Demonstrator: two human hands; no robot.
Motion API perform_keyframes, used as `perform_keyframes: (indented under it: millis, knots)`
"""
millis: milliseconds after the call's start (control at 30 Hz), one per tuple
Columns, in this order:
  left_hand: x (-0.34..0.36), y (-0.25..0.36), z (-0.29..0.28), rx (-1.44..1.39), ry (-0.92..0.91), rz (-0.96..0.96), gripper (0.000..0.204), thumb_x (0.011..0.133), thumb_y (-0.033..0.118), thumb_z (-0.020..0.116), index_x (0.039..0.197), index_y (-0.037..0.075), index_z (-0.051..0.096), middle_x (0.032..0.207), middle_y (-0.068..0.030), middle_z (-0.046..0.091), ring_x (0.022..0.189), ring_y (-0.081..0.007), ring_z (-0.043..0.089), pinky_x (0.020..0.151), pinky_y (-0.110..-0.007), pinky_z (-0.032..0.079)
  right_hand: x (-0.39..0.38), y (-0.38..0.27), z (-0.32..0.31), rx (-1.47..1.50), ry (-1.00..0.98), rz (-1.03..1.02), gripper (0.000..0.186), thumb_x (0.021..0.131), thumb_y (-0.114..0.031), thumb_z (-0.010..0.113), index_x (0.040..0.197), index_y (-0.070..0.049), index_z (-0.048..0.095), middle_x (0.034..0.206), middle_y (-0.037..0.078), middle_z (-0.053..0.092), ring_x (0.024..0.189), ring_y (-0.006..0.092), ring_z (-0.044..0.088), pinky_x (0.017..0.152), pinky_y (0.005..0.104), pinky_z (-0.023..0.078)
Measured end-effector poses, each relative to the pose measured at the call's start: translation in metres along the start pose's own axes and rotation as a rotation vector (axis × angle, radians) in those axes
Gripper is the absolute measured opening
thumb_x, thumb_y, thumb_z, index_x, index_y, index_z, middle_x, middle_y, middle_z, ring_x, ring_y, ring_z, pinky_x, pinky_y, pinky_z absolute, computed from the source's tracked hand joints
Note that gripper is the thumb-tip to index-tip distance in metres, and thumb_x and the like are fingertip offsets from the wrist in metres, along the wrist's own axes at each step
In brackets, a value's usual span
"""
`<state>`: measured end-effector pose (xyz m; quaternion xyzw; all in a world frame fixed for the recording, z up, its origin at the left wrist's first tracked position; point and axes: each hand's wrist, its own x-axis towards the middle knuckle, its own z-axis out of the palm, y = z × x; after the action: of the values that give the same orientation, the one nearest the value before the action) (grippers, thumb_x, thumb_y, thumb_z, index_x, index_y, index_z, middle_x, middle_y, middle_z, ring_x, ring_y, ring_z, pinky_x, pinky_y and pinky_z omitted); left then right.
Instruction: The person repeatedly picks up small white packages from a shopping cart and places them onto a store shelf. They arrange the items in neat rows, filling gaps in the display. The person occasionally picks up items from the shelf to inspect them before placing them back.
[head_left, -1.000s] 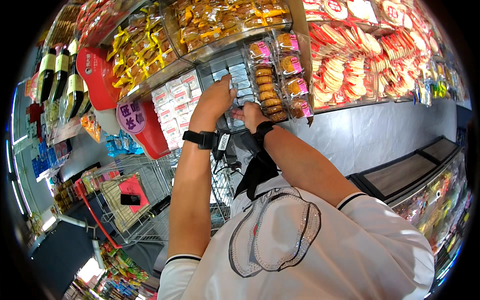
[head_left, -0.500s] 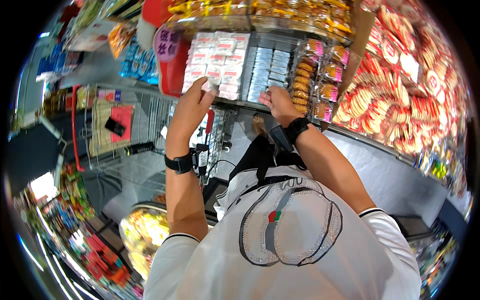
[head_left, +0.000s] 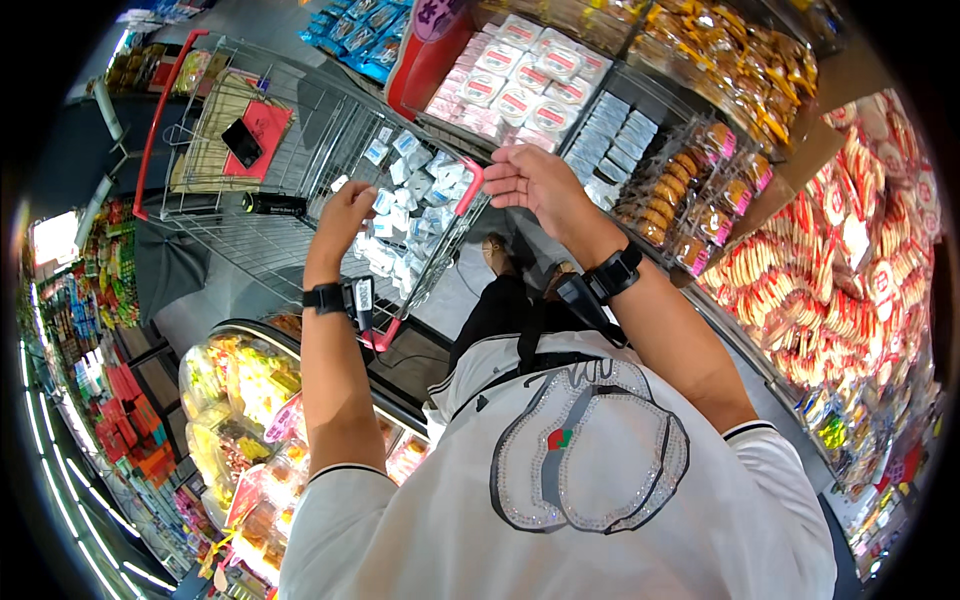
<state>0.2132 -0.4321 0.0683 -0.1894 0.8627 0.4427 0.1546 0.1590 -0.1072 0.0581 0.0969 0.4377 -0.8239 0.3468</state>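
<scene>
My left hand (head_left: 345, 218) is over the shopping cart (head_left: 300, 235), its fingers closed. A small white packet (head_left: 340, 184) shows at its fingertips. Beside it, many small white-and-blue wrapped packets (head_left: 412, 195) lie heaped in the cart's end by the red-pink corner trim. My right hand (head_left: 540, 190) hangs between the cart and the display, fingers stretched out and holding nothing. Just beyond it are stacked white packs with red print (head_left: 528, 75). Silvery-blue wrapped packets (head_left: 612, 138) fill the neighbouring compartment.
Packed round cookies (head_left: 668, 198) stand right of the silvery packets. Red-and-white wrapped snacks (head_left: 830, 260) are piled farther right. A phone (head_left: 241, 143) lies on a red sheet at the cart's handle end. Bright packaged food (head_left: 240, 395) sits at lower left.
My view has swung left, bringing the heaped packets in the cart into sight. My left hand has moved from the white packs to above the cart; my right hand has drawn back from the silvery packets.
</scene>
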Motion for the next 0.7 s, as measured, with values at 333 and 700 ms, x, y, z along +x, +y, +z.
perform_keyframes:
  millis: [333,700]
  knots:
    - [0.150,-0.103,0.090,0.129,-0.132,0.128,0.033,0.085,0.023,0.067,0.109,0.000,0.064,0.112,-0.0193,0.067,0.108,-0.0349,0.062,0.093,-0.038,0.048,0.046,0.045,0.056,-0.071,-0.099,0.210,0.030,0.098,-0.025,0.049,0.112,0.001,0.056,0.099,0.014,0.063,0.088,0.0226,0.065,0.079,0.0352,0.055]
    - [0.207,-0.156,0.162,0.653,-0.163,0.358,0.041,0.080,0.025,0.067,0.114,0.003,0.059,0.117,-0.0199,0.058,0.113,-0.0361,0.054,0.098,-0.039,0.046,0.071,0.067,0.078,-0.080,-0.021,0.311,0.026,0.102,-0.021,0.046,0.116,-0.001,0.055,0.102,0.011,0.064,0.089,0.0195,0.066,0.079,0.0319,0.054]
